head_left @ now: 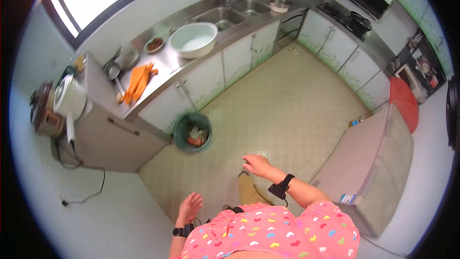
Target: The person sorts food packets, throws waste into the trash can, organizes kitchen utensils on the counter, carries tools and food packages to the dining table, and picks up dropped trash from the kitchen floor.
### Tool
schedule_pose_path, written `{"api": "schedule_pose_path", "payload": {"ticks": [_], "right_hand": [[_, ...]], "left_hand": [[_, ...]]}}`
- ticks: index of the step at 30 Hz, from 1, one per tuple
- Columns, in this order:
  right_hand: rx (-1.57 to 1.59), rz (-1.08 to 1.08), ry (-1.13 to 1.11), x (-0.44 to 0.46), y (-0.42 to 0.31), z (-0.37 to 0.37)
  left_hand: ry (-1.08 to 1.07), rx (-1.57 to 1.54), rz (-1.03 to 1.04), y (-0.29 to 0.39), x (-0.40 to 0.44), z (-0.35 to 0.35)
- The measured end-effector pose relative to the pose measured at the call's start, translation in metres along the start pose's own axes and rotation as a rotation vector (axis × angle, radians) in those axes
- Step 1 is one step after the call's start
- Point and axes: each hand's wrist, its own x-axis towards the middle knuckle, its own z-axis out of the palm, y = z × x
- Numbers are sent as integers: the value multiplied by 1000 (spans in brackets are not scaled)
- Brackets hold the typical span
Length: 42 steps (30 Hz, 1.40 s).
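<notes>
Low in the view, my left hand (190, 206) hangs with its fingers apart and holds nothing. My right hand (258, 165) is out over the floor, fingers loosely bent and apart, with nothing visible in it. Neither hand touches anything. Nearest to them is a green waste bin (179, 139) with scraps inside, standing against the cabinets. Farther off, orange rubber gloves (138, 84) lie on the steel counter (165, 67). A large pale basin (191, 52) stands beside the sink (223, 18).
A refrigerator (364, 163) stands on the right, a red round object (403, 104) behind it. On the left, a white pot (69, 96) and a brown cooker (47, 115) sit by a grey cabinet (105, 136). A cord (96, 194) runs to the wall. Tiled floor (268, 105) lies between.
</notes>
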Motion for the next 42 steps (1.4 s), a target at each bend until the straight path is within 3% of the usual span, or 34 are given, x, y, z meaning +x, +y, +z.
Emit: {"api": "schedule_pose_path", "payload": {"ticks": [5, 12, 20, 24, 27, 31, 38, 42], "right_hand": [[99, 113, 36, 41, 73, -71], [186, 208, 259, 70, 169, -165], [186, 406, 235, 90, 301, -284], [59, 439, 283, 122, 387, -354], [58, 527, 195, 146, 439, -407], [63, 577, 205, 181, 492, -483], [155, 496, 236, 243, 605, -572], [130, 509, 43, 288, 686, -642]], "left_hand": [[-70, 92, -30, 71, 94, 98], [-262, 317, -131, 149, 208, 267], [-344, 409, -338, 190, 355, 434], [-404, 444, -363, 202, 469, 521], [-487, 427, -454, 210, 539, 585], [-465, 665, -261, 252, 548, 738], [-504, 772, -179, 296, 643, 873], [-413, 675, -112, 303, 680, 940]]}}
